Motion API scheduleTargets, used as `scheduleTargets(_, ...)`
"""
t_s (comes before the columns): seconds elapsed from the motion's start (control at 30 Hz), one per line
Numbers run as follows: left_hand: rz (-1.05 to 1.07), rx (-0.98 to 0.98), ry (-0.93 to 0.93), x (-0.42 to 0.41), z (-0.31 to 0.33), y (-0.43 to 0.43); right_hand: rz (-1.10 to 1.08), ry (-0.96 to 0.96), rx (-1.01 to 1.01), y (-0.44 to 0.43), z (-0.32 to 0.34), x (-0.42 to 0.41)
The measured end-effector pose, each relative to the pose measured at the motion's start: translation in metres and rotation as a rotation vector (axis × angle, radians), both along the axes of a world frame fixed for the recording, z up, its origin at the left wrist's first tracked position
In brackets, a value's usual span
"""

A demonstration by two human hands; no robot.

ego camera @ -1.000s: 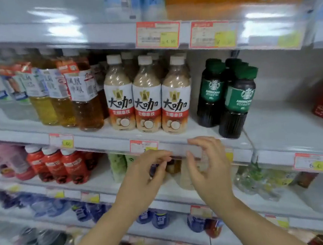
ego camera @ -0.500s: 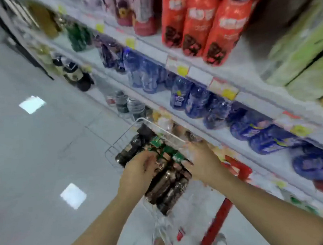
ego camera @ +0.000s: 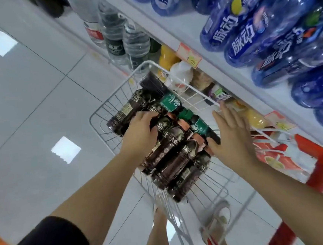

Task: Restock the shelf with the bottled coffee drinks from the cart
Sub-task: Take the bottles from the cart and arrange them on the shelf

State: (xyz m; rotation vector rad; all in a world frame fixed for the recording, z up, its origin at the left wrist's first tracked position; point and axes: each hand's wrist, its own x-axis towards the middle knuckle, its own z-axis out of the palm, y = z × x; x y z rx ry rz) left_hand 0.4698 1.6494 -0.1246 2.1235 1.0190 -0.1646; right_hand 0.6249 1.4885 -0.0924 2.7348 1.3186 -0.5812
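A white wire cart basket (ego camera: 116,95) stands beside the shelving, filled with bottled coffee drinks lying on their sides. Several are dark brown bottles (ego camera: 171,156) with brown labels, and two are green-label bottles (ego camera: 170,102) along the basket's right side. My left hand (ego camera: 140,133) reaches into the basket, its fingers and thumb curled round one dark brown bottle near the top of the pile. My right hand (ego camera: 233,136) hovers over the basket's right side with straight fingers, the thumb touching the base of the nearer green-label bottle (ego camera: 199,126).
Blue drink bottles (ego camera: 246,36) fill the shelf at upper right, above a price tag (ego camera: 189,55) on the shelf edge. Clear water bottles (ego camera: 135,41) stand on the low shelf beyond the cart. A red frame (ego camera: 322,167) is at the right. Tiled floor (ego camera: 30,113) lies left.
My view dropped from the coffee shelf down to the cart. Both hands came down from the shelf edge into the basket; the left one took hold of a dark bottle.
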Motion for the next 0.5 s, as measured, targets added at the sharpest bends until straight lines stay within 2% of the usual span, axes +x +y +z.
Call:
scheduleTargets(0.1, -0.304, 0.315, 0.067, 0.029, -0.026, 0.023, 0.007, 0.008, 0.013, -0.002, -0.006, 0.003)
scheduleTargets(0.3, -0.658, 0.666, 0.143, 0.068, -0.043, 0.062, -0.024, 0.023, 0.062, -0.006, -0.011, 0.005)
scheduleTargets(0.37, -0.729, 0.761, 0.208, 0.077, -0.043, 0.063, -0.030, 0.032, 0.069, -0.007, -0.012, 0.006)
scheduleTargets(0.5, -0.731, 0.794, 0.162, 0.088, -0.045, 0.062, -0.015, 0.065, 0.085, -0.011, -0.014, 0.011)
